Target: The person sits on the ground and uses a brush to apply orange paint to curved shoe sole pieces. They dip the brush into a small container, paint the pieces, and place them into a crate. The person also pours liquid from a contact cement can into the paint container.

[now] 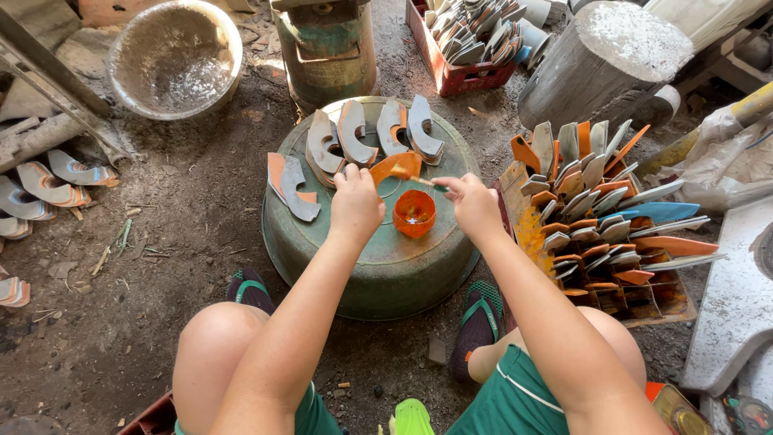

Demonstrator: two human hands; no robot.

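One big green tub (378,274) sits upside down on the dirt as a surface, with a wooden crate (644,302) of curved pieces beside it on the right. On the tub lie gray curved pieces (326,145) and a small orange cup (415,213). The left hand (356,203) has its fingers closed on an orange piece (396,167), and the right hand (475,205) pinches a thin brush (424,182) touching it.

Bare basin (378,270) front open, curved pieces (366,137) crowd far rim, crate (600,217) blocks right, perhaps touching
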